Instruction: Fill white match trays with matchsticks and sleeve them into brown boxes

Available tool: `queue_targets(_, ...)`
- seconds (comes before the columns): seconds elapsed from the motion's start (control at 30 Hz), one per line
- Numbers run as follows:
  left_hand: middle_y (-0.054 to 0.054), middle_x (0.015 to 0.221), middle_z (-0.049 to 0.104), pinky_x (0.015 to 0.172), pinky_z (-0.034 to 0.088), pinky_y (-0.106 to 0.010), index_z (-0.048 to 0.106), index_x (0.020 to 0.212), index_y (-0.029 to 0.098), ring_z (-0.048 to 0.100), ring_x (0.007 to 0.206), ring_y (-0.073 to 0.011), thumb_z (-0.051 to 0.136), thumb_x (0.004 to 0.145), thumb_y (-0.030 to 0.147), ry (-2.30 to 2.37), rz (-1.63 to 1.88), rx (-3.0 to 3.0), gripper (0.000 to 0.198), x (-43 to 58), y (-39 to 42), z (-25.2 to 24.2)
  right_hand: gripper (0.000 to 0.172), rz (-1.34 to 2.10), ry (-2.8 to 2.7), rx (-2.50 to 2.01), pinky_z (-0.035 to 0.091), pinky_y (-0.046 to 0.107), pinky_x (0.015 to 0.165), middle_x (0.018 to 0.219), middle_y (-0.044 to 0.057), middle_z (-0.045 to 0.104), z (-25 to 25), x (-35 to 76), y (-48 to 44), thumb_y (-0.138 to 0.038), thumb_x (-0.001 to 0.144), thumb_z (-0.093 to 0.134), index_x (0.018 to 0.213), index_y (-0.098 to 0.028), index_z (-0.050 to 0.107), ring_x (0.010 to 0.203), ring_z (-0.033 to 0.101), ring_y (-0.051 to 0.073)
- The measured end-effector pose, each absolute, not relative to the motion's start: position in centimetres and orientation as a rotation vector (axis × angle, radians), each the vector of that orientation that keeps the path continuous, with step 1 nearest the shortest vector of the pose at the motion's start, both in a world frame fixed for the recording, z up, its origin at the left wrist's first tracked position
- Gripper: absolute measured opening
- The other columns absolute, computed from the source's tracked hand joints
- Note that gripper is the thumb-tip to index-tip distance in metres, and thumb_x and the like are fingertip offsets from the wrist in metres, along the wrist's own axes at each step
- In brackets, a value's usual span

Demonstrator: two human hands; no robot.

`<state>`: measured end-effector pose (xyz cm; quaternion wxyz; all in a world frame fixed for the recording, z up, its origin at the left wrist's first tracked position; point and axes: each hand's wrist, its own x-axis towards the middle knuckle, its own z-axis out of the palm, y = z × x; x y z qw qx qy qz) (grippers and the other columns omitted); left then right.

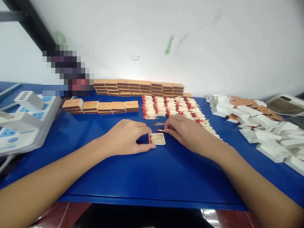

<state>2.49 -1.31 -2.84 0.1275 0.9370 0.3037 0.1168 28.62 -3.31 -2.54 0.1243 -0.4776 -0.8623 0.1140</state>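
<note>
A small white matchbox tray (164,143) lies on the blue table, partly filled with red-tipped matches (156,138). My left hand (129,136) grips the tray's left end between thumb and fingers. Just beyond the tray's right side, my right hand (181,128) pinches a match (159,130), its red head pointing left. Another loose match or two (158,124) lie on the table right behind it. Rows of matches (159,107) are spread behind my right hand, which covers part of them.
Stacked matchboxes (140,87) line the wall, with a shorter row of matchboxes (98,107) in front at left. A pile of white trays and brown sleeves (268,129) covers the right side. A power strip (45,117) with plugs stands at left. A phone-like object (288,104) lies far right.
</note>
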Motion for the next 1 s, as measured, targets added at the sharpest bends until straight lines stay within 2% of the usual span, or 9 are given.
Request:
queue_targets(0.33, 0.0, 0.084, 0.072, 0.062, 0.038, -0.028, 0.078, 0.107, 0.02, 0.063, 0.069, -0.0137, 0.067, 0.097, 0.052, 0.896, 0.349, 2.729, 0.036, 2.5, -1.2, -3.0, 0.013, 0.352, -2.498, -1.298, 0.05, 0.036, 0.079, 0.102, 0.009, 0.067, -1.6, 27.7, -4.7, -0.024, 0.109, 0.051, 0.099, -0.02, 0.059, 0.093, 0.065, 0.024)
queue_targets(0.57, 0.001, 0.083, 0.07, 0.063, 0.038, -0.028, 0.077, 0.103, 0.019, 0.062, 0.069, -0.0135, 0.067, 0.097, 0.053, 0.893, 0.335, 2.74, 0.036, 2.4, -1.2, -3.1, 0.014, 0.099, -2.619, -1.138, 0.049, 0.036, 0.076, 0.091, 0.007, 0.066, -2.7, 26.7, -4.7, -0.01, 0.103, 0.059, 0.092, -0.019, 0.06, 0.085, 0.062, 0.024)
queue_targets(0.87, 0.0, 0.081, 0.07, 0.062, 0.038, -0.028, 0.076, 0.098, 0.018, 0.062, 0.068, -0.0137, 0.067, 0.096, 0.053, 0.899, 0.351, 2.742, 0.036, 2.5, -1.2, -3.2, 0.016, 0.032, -2.601, -1.065, 0.048, 0.035, 0.075, 0.089, 0.007, 0.065, -3.3, 26.6, -4.4, -0.011, 0.104, 0.056, 0.092, -0.019, 0.06, 0.084, 0.059, 0.024)
queue_targets(1.0, 0.001, 0.082, 0.07, 0.062, 0.038, -0.028, 0.077, 0.103, 0.019, 0.062, 0.069, -0.0135, 0.068, 0.096, 0.052, 0.888, 0.356, 2.731, 0.035, 2.4, -1.2, -3.2, 0.013, 0.086, -2.565, -1.096, 0.049, 0.035, 0.076, 0.093, 0.008, 0.066, -2.8, 26.7, -4.5, -0.013, 0.106, 0.055, 0.095, -0.019, 0.061, 0.085, 0.061, 0.023)
